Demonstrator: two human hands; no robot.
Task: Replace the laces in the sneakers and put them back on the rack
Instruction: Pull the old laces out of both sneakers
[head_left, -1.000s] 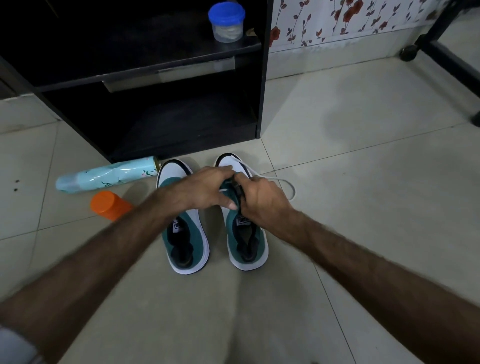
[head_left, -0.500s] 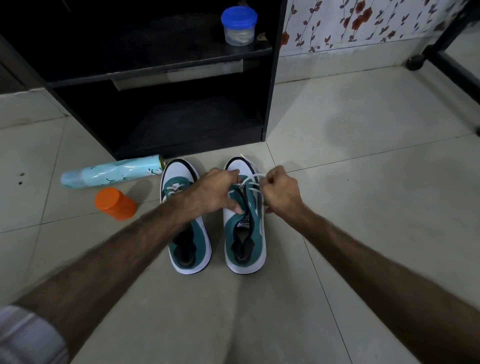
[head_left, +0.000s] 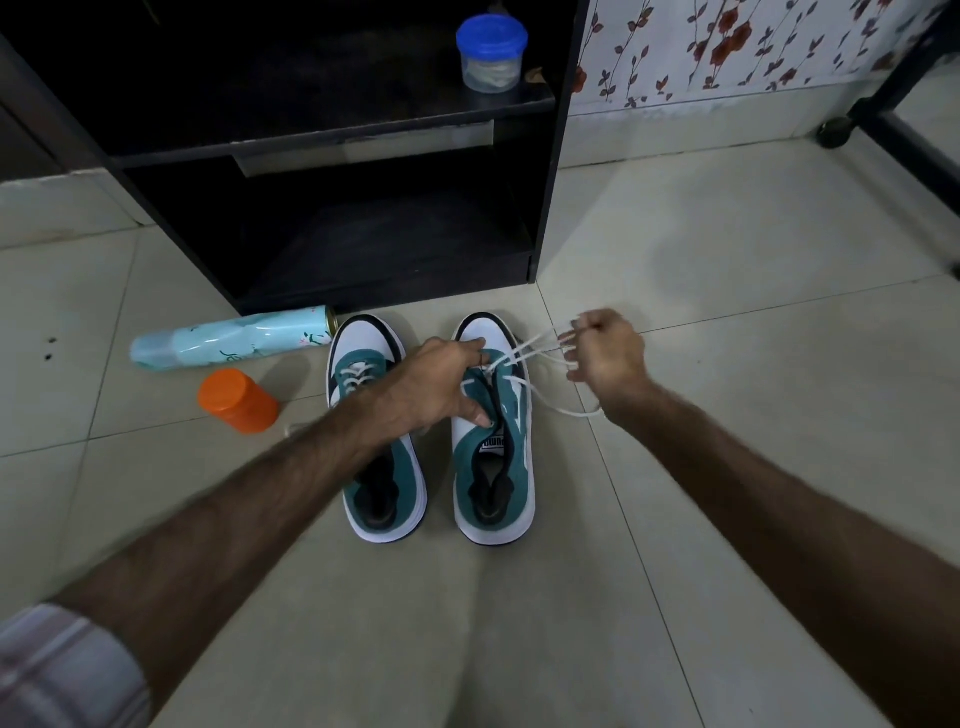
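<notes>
L hand (head_left: 441, 382) grips the tongue area of the right-side teal sneaker (head_left: 493, 441) (fingers curled over it). R hand (head_left: 605, 356) pinches the white lace (head_left: 524, 351), strands taut from fingertips to eyelets. Other sneaker (head_left: 376, 431) sits just beside, w/ black rack (head_left: 553, 171) beyond the fingers.

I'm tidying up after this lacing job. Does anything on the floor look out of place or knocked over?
Yes. A light blue spray can lies on its side on the tiles, left of the sneakers and just in front of the black rack. An orange-lidded jar sits tilted beside it. Nothing looks spilled or damaged.
</notes>
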